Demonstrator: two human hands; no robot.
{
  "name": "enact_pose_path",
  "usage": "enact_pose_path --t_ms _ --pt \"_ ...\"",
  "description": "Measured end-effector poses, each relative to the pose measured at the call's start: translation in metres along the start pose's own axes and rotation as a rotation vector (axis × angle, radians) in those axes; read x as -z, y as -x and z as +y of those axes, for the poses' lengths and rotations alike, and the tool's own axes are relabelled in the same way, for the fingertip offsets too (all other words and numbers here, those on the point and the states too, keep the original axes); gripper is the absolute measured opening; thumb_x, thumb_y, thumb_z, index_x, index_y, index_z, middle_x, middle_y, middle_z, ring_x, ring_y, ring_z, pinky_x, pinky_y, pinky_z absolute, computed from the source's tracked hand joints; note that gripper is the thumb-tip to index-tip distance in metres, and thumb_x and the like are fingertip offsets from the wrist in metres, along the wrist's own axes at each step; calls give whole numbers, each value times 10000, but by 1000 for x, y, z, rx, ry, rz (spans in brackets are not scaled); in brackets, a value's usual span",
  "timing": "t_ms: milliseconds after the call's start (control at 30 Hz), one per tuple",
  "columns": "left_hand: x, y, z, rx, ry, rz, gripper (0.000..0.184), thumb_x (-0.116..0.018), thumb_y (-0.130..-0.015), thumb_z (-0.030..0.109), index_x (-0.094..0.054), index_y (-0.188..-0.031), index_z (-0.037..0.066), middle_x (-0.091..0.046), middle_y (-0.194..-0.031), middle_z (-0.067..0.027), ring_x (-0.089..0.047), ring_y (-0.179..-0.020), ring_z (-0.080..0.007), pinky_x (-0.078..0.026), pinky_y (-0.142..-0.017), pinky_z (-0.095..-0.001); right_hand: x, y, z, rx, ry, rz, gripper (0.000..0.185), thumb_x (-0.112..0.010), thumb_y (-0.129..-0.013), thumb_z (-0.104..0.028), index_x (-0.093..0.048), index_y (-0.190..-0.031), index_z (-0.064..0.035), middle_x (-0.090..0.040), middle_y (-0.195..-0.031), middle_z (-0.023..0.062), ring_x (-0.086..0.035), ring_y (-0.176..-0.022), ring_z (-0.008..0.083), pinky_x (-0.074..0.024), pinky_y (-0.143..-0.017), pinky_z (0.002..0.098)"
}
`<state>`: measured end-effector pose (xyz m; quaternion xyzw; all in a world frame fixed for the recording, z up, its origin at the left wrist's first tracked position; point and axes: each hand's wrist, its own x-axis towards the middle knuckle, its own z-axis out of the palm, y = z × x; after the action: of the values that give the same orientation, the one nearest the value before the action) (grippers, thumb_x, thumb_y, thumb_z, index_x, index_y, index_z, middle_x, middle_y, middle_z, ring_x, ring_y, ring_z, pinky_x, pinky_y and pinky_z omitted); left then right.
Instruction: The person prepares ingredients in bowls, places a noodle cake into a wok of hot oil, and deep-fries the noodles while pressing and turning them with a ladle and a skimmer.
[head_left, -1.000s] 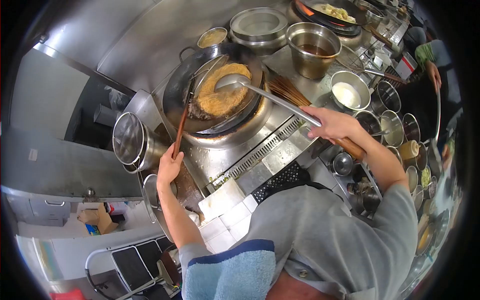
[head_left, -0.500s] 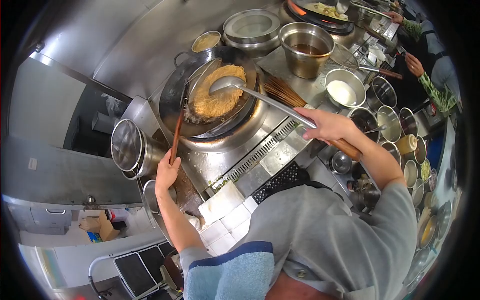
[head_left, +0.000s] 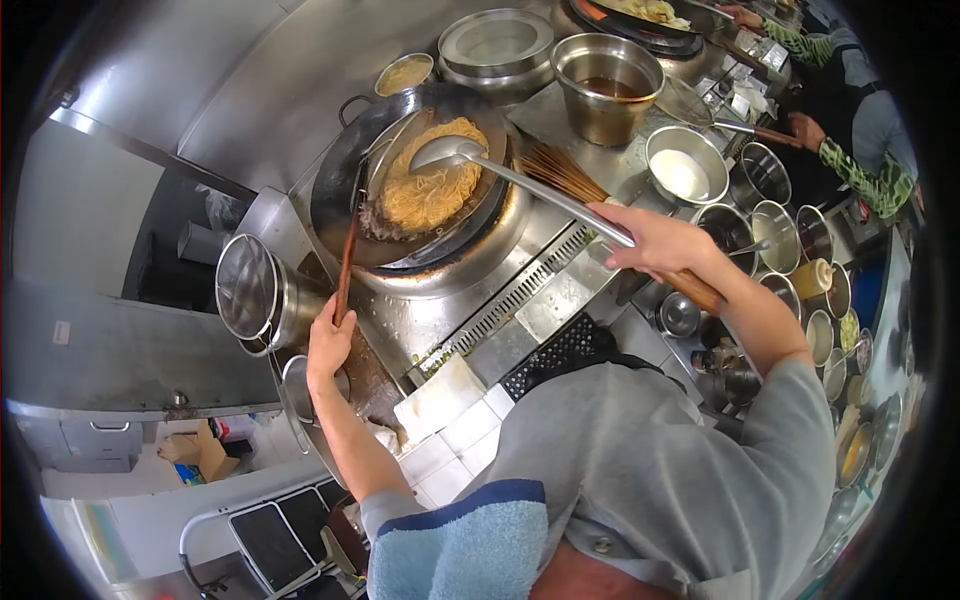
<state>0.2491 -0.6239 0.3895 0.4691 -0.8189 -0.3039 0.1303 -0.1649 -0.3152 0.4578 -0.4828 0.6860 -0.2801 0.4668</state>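
Note:
My left hand [head_left: 330, 345] is closed around the wooden handle of a wire strainer [head_left: 347, 262], whose head rests over the black wok [head_left: 335, 185]. A mound of golden-brown noodles [head_left: 432, 198] lies in the strainer, with a darker patch at its lower left edge. My right hand [head_left: 662, 243] grips the long handle of a steel ladle [head_left: 545, 196], near where metal meets wood. The ladle's bowl touches the top of the noodles. What lies beneath the noodles is hidden.
A bamboo brush [head_left: 560, 178] lies right of the wok. Behind it stands a pot of brown liquid [head_left: 608, 95]. Several steel bowls and containers line my right, one with white contents [head_left: 682, 172]. A pot with a strainer [head_left: 262, 295] stands left. A co-worker's hand [head_left: 806, 130] is at upper right.
The noodles look looser, with strands more spread under the ladle. The ladle has shifted slightly up and left with the whole view. The co-worker's nearer hand has moved down.

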Motion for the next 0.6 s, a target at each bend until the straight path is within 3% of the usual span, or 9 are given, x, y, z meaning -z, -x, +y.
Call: enact_pose_path --t_ms 33,133,467,600 --pt "1 -1 3 4 7 4 456 -591 -885 151 -503 -1306 0 -648 -1086 -203 -624 -998 -267 -452 -890 -329 1 6 -2 6 -15 -18 758 -643 -833 -101 -227 -1459 -5 -580 -730 98 -508 -451 140 -426 -429 295" --pt "-4 -16 18 -20 5 -10 449 -590 -888 149 -502 -1298 -10 -650 -1071 -205 -624 -970 -266 -454 -879 -333 1 6 4 30 -69 -100 749 -644 -834 -101 -237 -1455 -7 -576 -719 85 -506 -446 140 -430 -427 294" --pt "1 -4 7 2 84 -25 442 -584 -897 126 -496 -1304 -22 -649 -1062 -144 -588 -948 -186 -446 -867 -299 -2 -7 0 23 18 -24 776 -633 -830 -65 -205 -1477 -40 -539 -725 54 -502 -445 118 -420 -410 267" --pt "1 -9 18 42 101 -47 445 -584 -899 118 -490 -1311 -21 -647 -1049 -131 -580 -935 -168 -446 -858 -290 3 3 5 53 -80 -110 751 -644 -840 -110 -228 -1453 11 -578 -727 86 -514 -467 133 -431 -427 291"
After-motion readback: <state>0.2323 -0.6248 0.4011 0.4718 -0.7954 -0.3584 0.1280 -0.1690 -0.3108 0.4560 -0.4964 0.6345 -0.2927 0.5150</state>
